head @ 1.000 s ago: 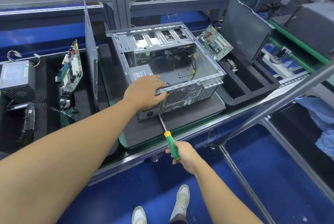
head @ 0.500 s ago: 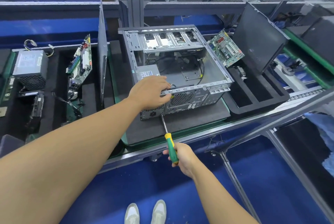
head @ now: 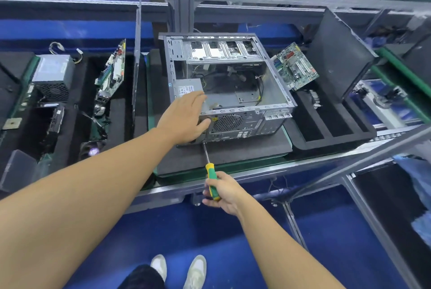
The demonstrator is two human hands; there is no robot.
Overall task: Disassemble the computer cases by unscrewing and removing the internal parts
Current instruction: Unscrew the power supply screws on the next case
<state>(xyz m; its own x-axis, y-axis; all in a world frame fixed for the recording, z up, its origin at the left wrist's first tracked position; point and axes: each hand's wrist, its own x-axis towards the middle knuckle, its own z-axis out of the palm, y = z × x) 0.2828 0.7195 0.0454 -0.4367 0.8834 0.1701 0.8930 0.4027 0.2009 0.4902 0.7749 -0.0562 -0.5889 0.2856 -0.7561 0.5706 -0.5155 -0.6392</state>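
Note:
An open grey computer case [head: 275, 92] lies on a dark foam pad [head: 233, 153] at the bench's middle, its rear panel facing me. A power supply [head: 186, 87] sits inside at its near left corner. My left hand [head: 186, 118] hovers flat over that corner and the rear rim, fingers spread, holding nothing. My right hand [head: 222, 189] grips a green and yellow screwdriver [head: 211, 175] below the bench edge. Its shaft points up at the case's lower rear edge, where the tip disappears behind my left hand.
A black foam tray [head: 326, 134] on the right holds a motherboard [head: 295, 66] and a black side panel [head: 338, 55]. On the left stand another panel [head: 137, 55], a motherboard [head: 112, 71], a power supply [head: 53, 74] and small parts. Aluminium frame rails [head: 349, 165] cross the front right.
My left hand has let go of the case's rear rim and opened flat over the power supply corner. The view has shifted a little; the screwdriver stays at the rear panel.

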